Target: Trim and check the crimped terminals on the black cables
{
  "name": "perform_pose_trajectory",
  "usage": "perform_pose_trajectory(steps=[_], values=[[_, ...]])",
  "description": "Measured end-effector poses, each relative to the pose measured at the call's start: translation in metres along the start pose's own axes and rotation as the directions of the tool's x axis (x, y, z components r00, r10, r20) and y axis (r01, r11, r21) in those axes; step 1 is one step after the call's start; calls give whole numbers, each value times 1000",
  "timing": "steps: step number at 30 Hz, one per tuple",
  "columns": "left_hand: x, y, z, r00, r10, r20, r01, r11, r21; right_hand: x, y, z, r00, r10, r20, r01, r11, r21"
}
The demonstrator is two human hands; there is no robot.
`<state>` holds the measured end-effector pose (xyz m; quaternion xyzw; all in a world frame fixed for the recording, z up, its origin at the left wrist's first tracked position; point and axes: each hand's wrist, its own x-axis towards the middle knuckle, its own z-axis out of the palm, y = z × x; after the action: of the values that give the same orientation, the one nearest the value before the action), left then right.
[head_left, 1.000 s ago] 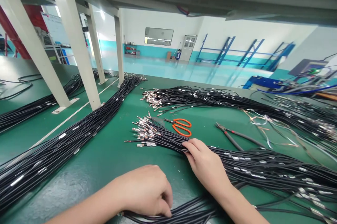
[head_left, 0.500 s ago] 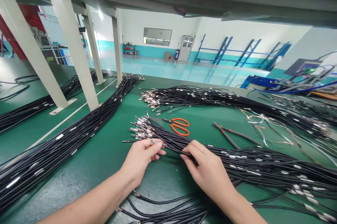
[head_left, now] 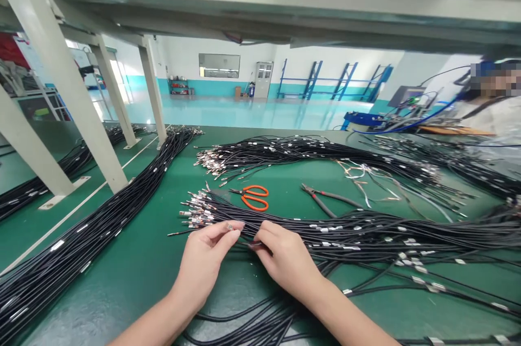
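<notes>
A bundle of black cables point(head_left: 366, 235) with metal terminal ends point(head_left: 195, 210) lies across the green table point(head_left: 154, 248) in front of me. My left hand point(head_left: 205, 259) pinches one cable near its metal end, between thumb and fingers. My right hand point(head_left: 285, 256) grips the same cable a little to the right, at the bundle's near edge. More black cables point(head_left: 260, 316) lie under my forearms at the table's near edge.
Orange scissors point(head_left: 255, 198) and dark pliers point(head_left: 325, 199) lie just beyond the bundle. A second cable pile point(head_left: 293, 152) is farther back, and a long bundle point(head_left: 101, 221) runs along the left beside white frame legs point(head_left: 77, 102). A person sits at the far right point(head_left: 494, 102).
My left hand left the cables at the near edge and came up to the bundle's terminal end, pinching a cable. My right hand stayed on the bundle. The view shifted right.
</notes>
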<state>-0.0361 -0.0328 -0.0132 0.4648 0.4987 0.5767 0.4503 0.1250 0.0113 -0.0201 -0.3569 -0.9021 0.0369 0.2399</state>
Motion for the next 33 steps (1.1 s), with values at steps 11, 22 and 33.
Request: perform_pose_trajectory(steps=[11,22,33], values=[[12,3,26,979,47,200,-122,916,383,8,-6,-32,931,364,37,-302,707,639],[13,-19,24,993,53,102,-82,951,298,8,12,-19,929,306,209,-341,487,804],[14,-19,23,999,-28,43,14,955,295,9,11,-18,914,307,264,-389,484,784]])
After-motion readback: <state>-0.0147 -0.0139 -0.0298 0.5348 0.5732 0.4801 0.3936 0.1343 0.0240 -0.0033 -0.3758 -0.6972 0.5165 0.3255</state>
